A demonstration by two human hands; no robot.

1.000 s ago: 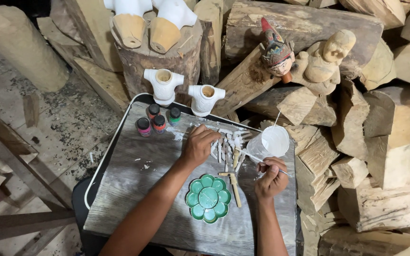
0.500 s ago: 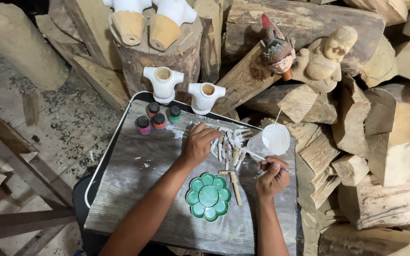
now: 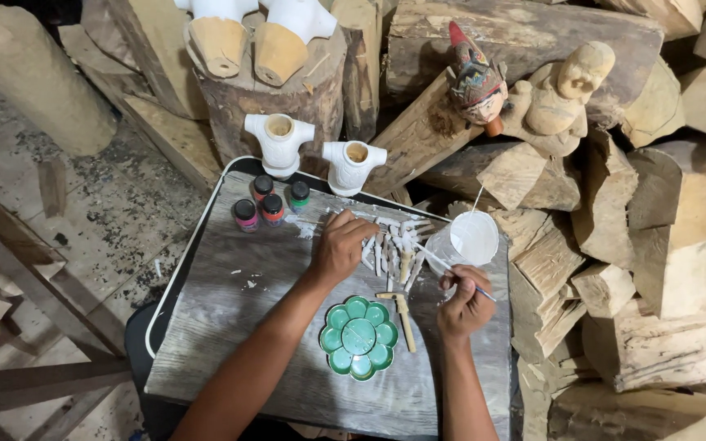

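Note:
My left hand (image 3: 341, 245) rests palm down on a row of small white-painted wooden pieces (image 3: 386, 245) laid on the grey wooden board (image 3: 230, 327). My right hand (image 3: 466, 304) grips a thin brush (image 3: 451, 271) whose tip points at those pieces. A clear cup of white paint (image 3: 469, 241) stands just beyond the right hand. A green flower-shaped palette (image 3: 359, 336) lies between my forearms, with a bare wooden piece (image 3: 402, 314) beside it.
Several small paint bottles (image 3: 270, 204) stand at the board's far left. Two white torso carvings (image 3: 314, 157) sit behind them, two more on a stump (image 3: 259, 33). A painted puppet head (image 3: 474, 82) and an unpainted figure (image 3: 561, 94) rest on stacked wood blocks at right.
My right hand has drawn slightly back toward me with the brush; my left hand stays on the white pieces.

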